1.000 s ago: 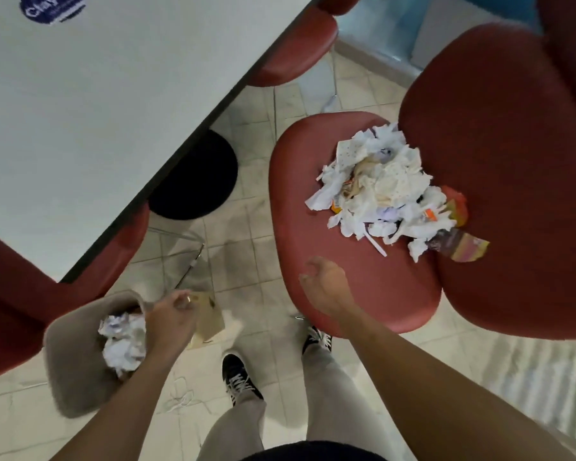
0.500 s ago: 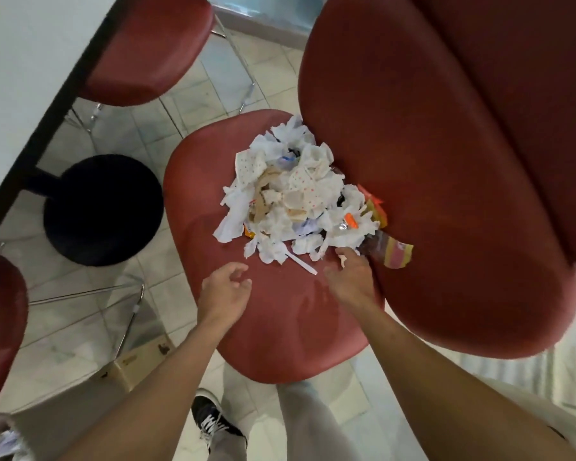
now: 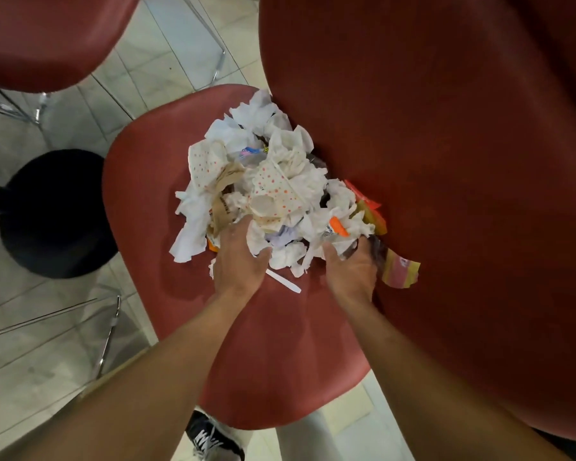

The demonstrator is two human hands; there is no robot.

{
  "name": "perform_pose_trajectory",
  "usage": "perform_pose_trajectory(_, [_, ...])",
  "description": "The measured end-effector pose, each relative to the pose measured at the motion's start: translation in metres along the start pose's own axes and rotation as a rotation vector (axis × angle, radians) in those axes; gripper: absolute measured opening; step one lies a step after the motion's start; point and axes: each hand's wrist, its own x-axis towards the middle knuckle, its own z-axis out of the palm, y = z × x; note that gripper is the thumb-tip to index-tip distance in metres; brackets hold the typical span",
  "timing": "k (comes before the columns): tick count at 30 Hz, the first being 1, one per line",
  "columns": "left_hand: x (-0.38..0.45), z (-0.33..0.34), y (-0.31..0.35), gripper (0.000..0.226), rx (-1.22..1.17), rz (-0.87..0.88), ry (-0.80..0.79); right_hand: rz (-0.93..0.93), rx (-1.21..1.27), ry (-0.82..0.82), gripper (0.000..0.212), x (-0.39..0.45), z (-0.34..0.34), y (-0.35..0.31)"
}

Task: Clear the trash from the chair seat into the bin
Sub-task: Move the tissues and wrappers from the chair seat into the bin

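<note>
Head view, looking down: a pile of trash (image 3: pixel 266 194) sits on the red chair seat (image 3: pixel 280 344), heaped toward the back and touching the chair backrest (image 3: pixel 446 194). Most of it is crumpled white tissue and napkins, some with orange dots, plus a brown paper scrap, an orange-tipped packet and a yellow-pink wrapper (image 3: pixel 400 272) wedged where seat meets backrest. A thin white strip (image 3: pixel 285 282) lies flat on the seat just in front of the pile, between the two hands.

Left hand (image 3: pixel 238 261) is dug into the near left edge of the pile, its thumb curled over a wad of tissue, so it is gripping trash. Right hand (image 3: pixel 353 271) is pushed into the near right edge, with its thumb on the paper and its fingers buried under tissue and wrapper; it looks to be closing on the trash, though the fingertips are hidden.

I judge the load light, soft and loose: it will compress easily but shed pieces, so scooping from below and squeezing both hands toward each other should hold more than pinching the top. The flat strip and the wedged wrapper will likely need a separate pick.

Faint print shows on the brown scrap and the orange-tipped packet, but it is too small to read. No bin is in view
</note>
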Motion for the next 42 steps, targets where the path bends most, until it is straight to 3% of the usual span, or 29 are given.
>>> perform_pose_trajectory(2, [0.010,0.004,0.003,0.066,0.026,0.020,0.005,-0.023,0.017,0.060,0.049,0.006,0.004,-0.001])
perform_pose_trajectory(5, [0.019,0.004,0.008,0.043,0.025,0.014,0.022,-0.073,0.043,0.088,0.022,0.008,0.005,0.001])
perform_pose_trajectory(8, [0.019,0.000,0.007,0.018,0.064,-0.008,0.028,-0.112,0.070,0.092,0.013,0.002,0.000,0.002])
perform_pose_trajectory(11, [0.011,-0.008,0.005,0.019,0.080,-0.031,0.022,-0.113,0.111,0.073,0.005,-0.011,-0.008,0.002])
perform_pose_trajectory(13, [0.005,-0.011,0.003,0.019,0.115,-0.017,0.005,-0.124,0.125,0.068,0.003,-0.024,-0.014,0.002])
perform_pose_trajectory(17, [-0.006,-0.011,-0.006,0.060,0.318,-0.030,-0.166,-0.103,0.100,-0.014,0.008,-0.051,-0.018,0.001])
perform_pose_trajectory(19, [-0.005,-0.006,-0.013,0.066,0.340,-0.016,-0.191,-0.113,0.098,-0.047,0.013,-0.059,-0.013,0.002])
perform_pose_trajectory(26, [-0.003,-0.002,-0.019,0.026,0.237,0.007,-0.140,-0.155,0.059,-0.097,0.035,-0.075,-0.003,0.007])
perform_pose_trajectory(30, [-0.021,-0.021,-0.010,0.021,0.185,0.007,-0.056,-0.191,0.074,-0.123,0.039,-0.091,-0.008,0.000])
perform_pose_trajectory(42, [-0.115,-0.126,-0.023,0.008,-0.104,-0.081,0.195,-0.320,0.062,-0.140,0.016,-0.175,-0.012,-0.033])
